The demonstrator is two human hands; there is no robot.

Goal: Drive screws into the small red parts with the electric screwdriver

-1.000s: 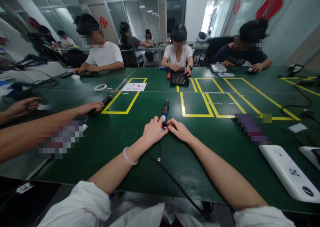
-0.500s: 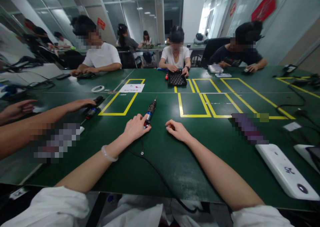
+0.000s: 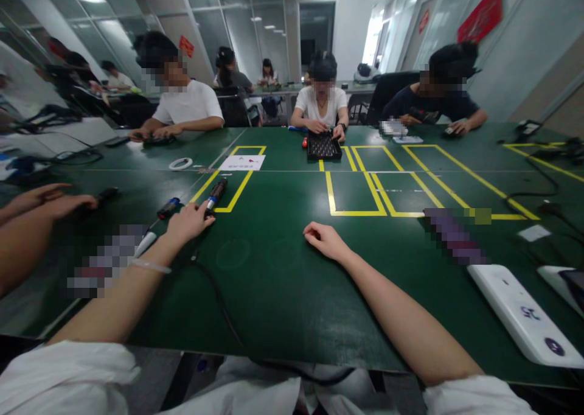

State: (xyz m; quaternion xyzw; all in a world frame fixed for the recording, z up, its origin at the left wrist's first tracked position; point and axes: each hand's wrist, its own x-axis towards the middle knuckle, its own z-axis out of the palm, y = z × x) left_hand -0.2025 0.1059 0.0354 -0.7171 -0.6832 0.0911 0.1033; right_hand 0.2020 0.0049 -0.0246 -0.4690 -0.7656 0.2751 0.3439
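Note:
My left hand is closed around the rear of a slim black-and-blue tool that looks like an electric screwdriver. The tool lies over the yellow taped rectangle on the left, pointing away from me. A similar blue-and-black tool is on the table just left of that hand. A black cord runs from near my left wrist toward the table's front edge. My right hand rests on the green table with its fingers curled in, and nothing shows in it.
At the left, a co-worker's hand is by a dark object. A paper sheet and a white ring lie farther back. Across the table a person handles a black tray. A white power bank sits at right.
My left hand has carried the tool from the middle leftward to the yellow rectangle, away from my right hand. The cord trailed along. The co-worker's hand has drawn back left, leaving a similar tool behind.

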